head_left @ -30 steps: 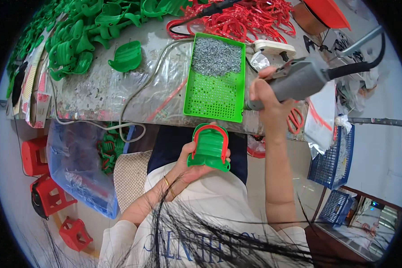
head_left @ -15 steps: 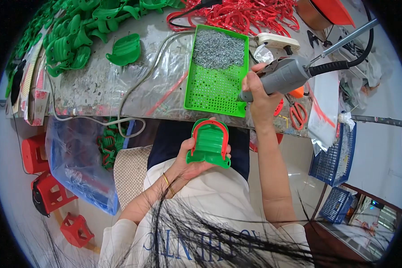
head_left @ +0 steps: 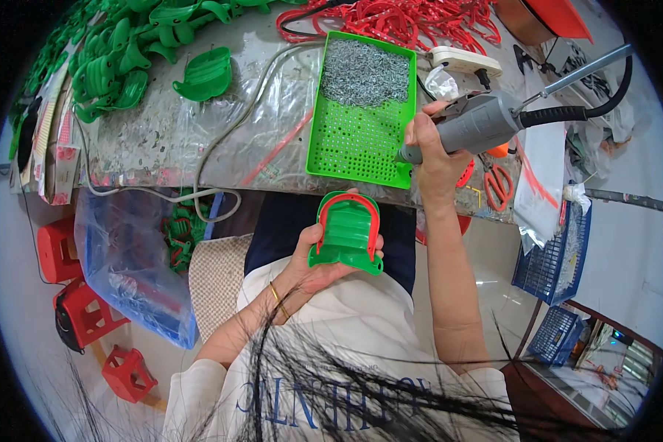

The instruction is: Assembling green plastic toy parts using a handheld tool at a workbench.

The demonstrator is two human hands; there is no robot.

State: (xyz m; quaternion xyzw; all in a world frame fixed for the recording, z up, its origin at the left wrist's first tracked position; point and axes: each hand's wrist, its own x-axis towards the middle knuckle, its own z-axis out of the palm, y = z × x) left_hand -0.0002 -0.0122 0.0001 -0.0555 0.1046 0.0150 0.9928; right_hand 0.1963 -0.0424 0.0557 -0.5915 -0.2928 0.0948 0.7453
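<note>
The green piece (head_left: pixel 346 234) partly hides the left hand (head_left: pixel 304 267); the top edge crops red straps (head_left: pixel 418 20).

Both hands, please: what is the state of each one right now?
Left hand: holding a green-and-red plastic piece.
Right hand: closed around a grey corded tool.

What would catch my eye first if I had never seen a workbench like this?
Probably the bright green tray near the picture's middle, with small silvery bits heaped at its far end. At its right edge, the right hand holds a grey corded tool, while nearer the body the left hand holds a green piece bearing a red arch. More green parts lie heaped at the upper left.
</note>
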